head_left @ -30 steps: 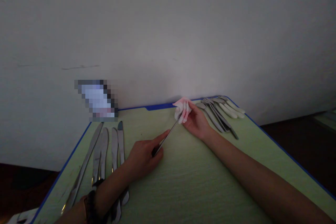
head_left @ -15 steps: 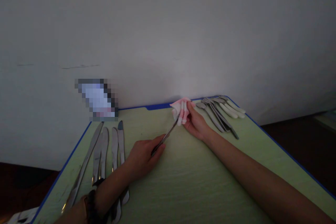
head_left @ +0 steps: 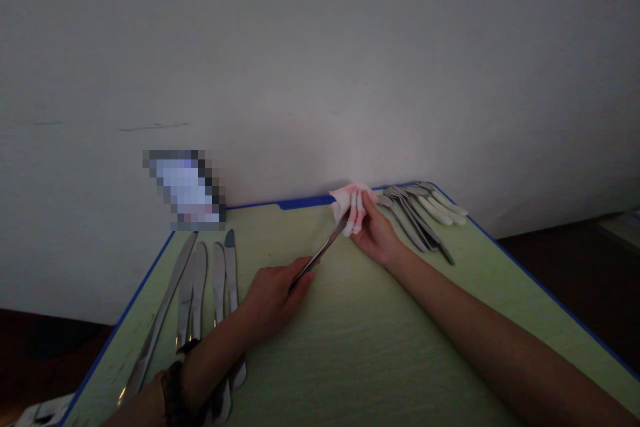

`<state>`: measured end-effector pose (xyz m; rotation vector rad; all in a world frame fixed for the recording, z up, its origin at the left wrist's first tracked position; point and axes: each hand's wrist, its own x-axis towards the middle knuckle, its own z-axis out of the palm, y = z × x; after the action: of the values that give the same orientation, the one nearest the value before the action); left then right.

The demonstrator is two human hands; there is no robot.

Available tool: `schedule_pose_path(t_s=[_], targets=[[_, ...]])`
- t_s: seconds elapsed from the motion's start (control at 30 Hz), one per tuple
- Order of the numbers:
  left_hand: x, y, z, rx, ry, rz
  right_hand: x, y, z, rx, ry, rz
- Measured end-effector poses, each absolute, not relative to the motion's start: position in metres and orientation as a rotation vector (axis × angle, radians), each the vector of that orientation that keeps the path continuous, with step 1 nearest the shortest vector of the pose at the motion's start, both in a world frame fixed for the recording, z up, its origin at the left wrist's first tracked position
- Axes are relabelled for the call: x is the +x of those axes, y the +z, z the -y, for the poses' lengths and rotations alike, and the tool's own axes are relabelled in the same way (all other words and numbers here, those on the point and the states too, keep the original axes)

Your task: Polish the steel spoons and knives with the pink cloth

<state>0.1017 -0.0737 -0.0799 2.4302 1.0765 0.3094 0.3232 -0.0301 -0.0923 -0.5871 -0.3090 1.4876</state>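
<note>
My left hand (head_left: pixel 280 297) grips a slim metal piece of cutlery (head_left: pixel 321 253), which slants up and away to the right. Its far end is hidden in a pink and white cloth (head_left: pixel 354 203), so I cannot tell its kind. Fingers of my right hand (head_left: pixel 376 230) are closed on the cloth around that end. Several table knives (head_left: pixel 199 287) lie left of my left hand, partly covered by my forearm. Close to the right hand lie several spoons and forks (head_left: pixel 413 220), their handles pointing toward the near right.
Pieces of cutlery with white handles (head_left: pixel 440 210) lie at the back right corner. A pixelated phone-like object (head_left: pixel 185 187) leans at the back left. The light green table (head_left: pixel 370 347) has a blue edge and stands against a grey wall (head_left: pixel 320 67).
The cloth has shifted slightly to the right along the cutlery, with my right hand. A little more of the metal shows now. My left hand has hardly moved.
</note>
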Motion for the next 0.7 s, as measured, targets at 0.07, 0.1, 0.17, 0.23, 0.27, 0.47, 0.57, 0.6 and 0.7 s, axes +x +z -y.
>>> schedule_pose_path(t_s=[0.07,0.1,0.17,0.23,0.27,0.47,0.57,0.6,0.7], targets=[[0.1017,-0.0798,0.0734,2.425,0.315,-1.078,0.3226,-0.0912,0.0309,-0.59,1.492,0.332],[0.1018,-0.0799,0.0731,2.423,0.32,-1.076,0.3222,-0.0909,0.0312,-0.591,1.486,0.352],[0.102,-0.08,0.0726,2.424,0.318,-1.074,0.3214,-0.0905,0.0317,-0.6,1.467,0.393],[0.1023,-0.0797,0.0723,2.427,0.302,-1.075,0.3208,-0.0906,0.0319,-0.614,1.443,0.41],[0.1024,-0.0794,0.0724,2.426,0.296,-1.075,0.3207,-0.0908,0.032,-0.621,1.433,0.412],[0.1028,-0.0764,0.0738,2.397,0.302,-1.074,0.3209,-0.0917,0.0325,-0.631,1.388,0.451],[0.1031,-0.0765,0.0736,2.393,0.298,-1.081,0.3207,-0.0909,0.0329,-0.639,1.37,0.451],[0.1032,-0.0768,0.0734,2.397,0.291,-1.084,0.3207,-0.0906,0.033,-0.642,1.371,0.449],[0.1032,-0.0778,0.073,2.407,0.28,-1.086,0.3209,-0.0899,0.0333,-0.644,1.379,0.444]])
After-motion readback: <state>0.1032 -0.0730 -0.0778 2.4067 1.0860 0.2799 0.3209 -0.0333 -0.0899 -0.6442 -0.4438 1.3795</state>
